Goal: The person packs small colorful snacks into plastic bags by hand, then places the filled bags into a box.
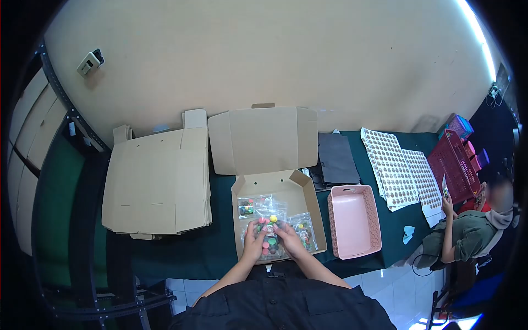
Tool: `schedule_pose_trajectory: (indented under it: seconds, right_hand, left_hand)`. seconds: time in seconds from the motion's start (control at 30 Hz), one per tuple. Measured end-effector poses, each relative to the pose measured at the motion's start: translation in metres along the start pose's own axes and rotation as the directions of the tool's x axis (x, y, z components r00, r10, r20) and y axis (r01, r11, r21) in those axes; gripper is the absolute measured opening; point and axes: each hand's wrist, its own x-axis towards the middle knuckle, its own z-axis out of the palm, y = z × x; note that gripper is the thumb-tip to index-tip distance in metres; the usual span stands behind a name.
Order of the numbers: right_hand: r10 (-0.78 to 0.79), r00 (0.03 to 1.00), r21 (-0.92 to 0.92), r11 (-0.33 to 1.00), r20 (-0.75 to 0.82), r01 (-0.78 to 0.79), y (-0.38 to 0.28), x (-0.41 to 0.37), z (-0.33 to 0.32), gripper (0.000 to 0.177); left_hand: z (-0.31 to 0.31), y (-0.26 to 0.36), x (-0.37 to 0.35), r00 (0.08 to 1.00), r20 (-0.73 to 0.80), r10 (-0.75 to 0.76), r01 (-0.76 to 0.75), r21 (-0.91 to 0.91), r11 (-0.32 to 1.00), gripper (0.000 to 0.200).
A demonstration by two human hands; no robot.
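Note:
An open cardboard box (pixel 322 231) stands at the table's front edge, its lid raised towards the wall. Over its front part, my left hand (pixel 253 241) and my right hand (pixel 290 242) grip a clear bag of colourful round pieces (pixel 269 242) from both sides, thumbs on top. Inside the box, one similar bag (pixel 248 207) lies at the back left and another bag (pixel 306 232) at the right. More clear plastic shows behind my hands, partly covered by the held bag.
Flat cardboard stack (pixel 157 181) at left; pink basket (pixel 377 242) right of the box; black folders (pixel 337 159) behind it. Sticker sheets (pixel 389 168) and a dark red basket (pixel 454 165) lie further right. A seated person (pixel 470 234) at far right holds a small packet.

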Motion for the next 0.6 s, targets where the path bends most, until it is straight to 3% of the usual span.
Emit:
schedule_pose_trajectory:
  seconds: [0.07, 0.17, 0.2, 0.23, 0.27, 0.3, 0.33, 0.4, 0.5, 0.53, 0.6]
  right_hand:
    - [0.061, 0.998, 0.183, 0.981, 0.033, -0.066, 0.002, 0.000, -0.003, 0.032]
    - [0.088, 0.996, 0.278, 0.958, -0.027, -0.077, 0.005, 0.002, -0.007, 0.032]
    - [0.088, 0.996, 0.277, 0.958, -0.025, -0.078, 0.003, 0.001, -0.006, 0.032]
    - [0.041, 0.999, 0.112, 0.993, -0.015, -0.039, 0.000, -0.001, -0.004, 0.031]
    - [-0.005, 1.000, -0.055, 0.998, 0.002, 0.005, -0.003, -0.003, -0.002, 0.031]
    - [-0.004, 1.000, -0.055, 0.998, 0.003, 0.004, -0.005, -0.003, -0.002, 0.031]
    - [0.010, 0.999, -0.007, 1.000, -0.033, -0.010, -0.008, -0.002, -0.002, 0.030]
    - [0.026, 0.997, 0.041, 0.999, -0.069, -0.023, -0.010, -0.001, -0.004, 0.029]
    - [0.087, 0.993, 0.121, 0.990, -0.085, -0.076, -0.013, 0.000, -0.003, 0.026]
    - [0.009, 0.999, 0.022, 1.000, -0.053, -0.007, -0.016, -0.002, 0.002, 0.025]
    - [-0.066, 0.998, -0.072, 0.995, -0.018, 0.065, -0.021, -0.007, 0.006, 0.025]
  left_hand:
    - [-0.003, -0.003, 0.002, 1.000, -0.015, -0.006, 0.005, -0.041, 0.999, 0.031]
    - [0.000, 0.011, 0.000, 0.998, -0.003, -0.062, 0.061, -0.136, 0.989, 0.032]
    - [0.002, 0.020, -0.002, 0.994, 0.027, -0.107, 0.110, -0.184, 0.977, 0.034]
    - [0.004, 0.027, -0.004, 0.994, 0.026, -0.107, 0.110, -0.185, 0.977, 0.034]
    - [0.007, 0.032, -0.006, 0.990, 0.045, -0.135, 0.135, 0.000, 0.991, 0.038]
    - [0.009, 0.034, -0.008, 0.984, 0.059, -0.166, 0.153, 0.184, 0.971, 0.043]
    - [0.009, 0.031, -0.007, 0.984, 0.059, -0.166, 0.152, 0.184, 0.971, 0.043]
    - [0.009, 0.023, -0.007, 0.978, 0.172, 0.114, -0.141, 0.154, 0.978, 0.052]
    - [0.008, 0.023, -0.008, 0.970, 0.188, 0.155, -0.195, 0.216, 0.957, 0.056]
    - [0.008, 0.025, -0.007, 0.969, 0.189, 0.157, -0.197, 0.216, 0.956, 0.056]
    - [0.009, 0.031, -0.009, 0.980, 0.148, -0.134, 0.135, 0.005, 0.991, 0.057]
